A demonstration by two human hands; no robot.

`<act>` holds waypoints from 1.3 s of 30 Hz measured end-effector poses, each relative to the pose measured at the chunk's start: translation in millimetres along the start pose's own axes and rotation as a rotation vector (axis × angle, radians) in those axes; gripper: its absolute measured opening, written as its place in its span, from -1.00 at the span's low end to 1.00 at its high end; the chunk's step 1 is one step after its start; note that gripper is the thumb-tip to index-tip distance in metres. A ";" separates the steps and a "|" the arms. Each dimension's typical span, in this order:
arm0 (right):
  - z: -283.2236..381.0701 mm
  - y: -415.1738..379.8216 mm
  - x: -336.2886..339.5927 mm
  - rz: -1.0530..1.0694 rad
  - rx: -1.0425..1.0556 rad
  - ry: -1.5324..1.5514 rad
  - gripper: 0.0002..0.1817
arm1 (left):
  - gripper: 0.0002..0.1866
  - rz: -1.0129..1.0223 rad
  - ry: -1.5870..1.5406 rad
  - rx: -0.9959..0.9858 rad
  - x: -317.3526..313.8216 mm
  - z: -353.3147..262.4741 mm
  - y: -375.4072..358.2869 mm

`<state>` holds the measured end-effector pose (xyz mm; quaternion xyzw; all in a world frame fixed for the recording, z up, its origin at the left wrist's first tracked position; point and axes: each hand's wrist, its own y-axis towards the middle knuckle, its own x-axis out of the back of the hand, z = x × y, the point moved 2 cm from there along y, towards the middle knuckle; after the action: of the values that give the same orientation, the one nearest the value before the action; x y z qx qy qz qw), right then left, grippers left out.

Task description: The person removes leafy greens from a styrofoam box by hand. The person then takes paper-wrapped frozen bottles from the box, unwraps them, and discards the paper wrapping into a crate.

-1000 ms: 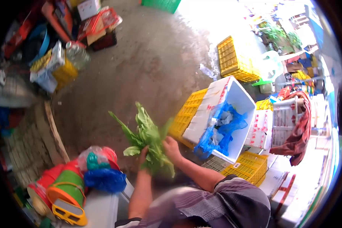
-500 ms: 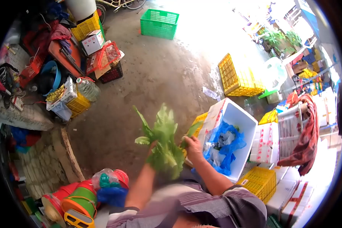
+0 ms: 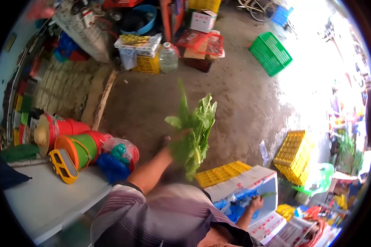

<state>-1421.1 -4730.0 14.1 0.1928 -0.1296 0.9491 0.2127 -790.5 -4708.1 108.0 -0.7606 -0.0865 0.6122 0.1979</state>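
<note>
While the left hand [image 3: 169, 144] is raised over the concrete floor [image 3: 243, 99], it holds one bunch of leafy greens [image 3: 193, 131]. The bunch's long axis runs near vertical, slightly tilted: leaf tips point up and away from the person, stalk ends point down toward the torso. The fingers sit at the left side of the bunch near its middle, mostly hidden by leaves; they appear wrapped around the stalks, though the exact closure cannot be made out. The greens hang in the air, not touching the floor or any crate.

The right hand [image 3: 256, 202] is low, inside the white foam box [image 3: 251, 181], fingers curled on a single green leaf or stem piece [image 3: 268, 194], just above the blue plastic liner [image 3: 235, 212].

Count: one bunch in the left hand, one loose piece in the right. Yellow crates [image 3: 294, 156]: two near the box, one flat beside it and one further right. One green crate [image 3: 270, 53] well apart, at upper right. One clear water jug [image 3: 168, 57] by the back wall.
</note>
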 end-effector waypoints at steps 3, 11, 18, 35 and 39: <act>78.4 -34.6 -188.9 0.391 -0.123 0.091 -0.79 | -0.72 0.098 -0.092 -0.095 -5.4 -57.1 -6.7; 321.3 -217.7 -598.4 1.151 0.127 0.049 -0.66 | -0.72 -0.064 -0.205 -0.113 49.3 -232.6 -12.8; 433.5 -365.1 -779.5 1.569 0.136 -0.161 -0.44 | -0.66 -0.232 -0.180 -0.512 94.0 -375.9 -55.8; 522.7 -683.6 -1059.7 2.781 0.548 -0.622 -0.50 | -0.60 -0.828 -0.418 -1.253 221.1 -612.0 -219.3; 497.5 -757.0 -1101.6 2.841 0.473 -0.686 -0.50 | -0.57 -0.914 -0.448 -1.296 240.9 -647.7 -266.0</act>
<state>-3.0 -4619.7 118.0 0.1464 -0.0939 0.2652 -0.9484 -79.0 -4503.2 111.6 -0.4737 -0.7611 0.4370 -0.0728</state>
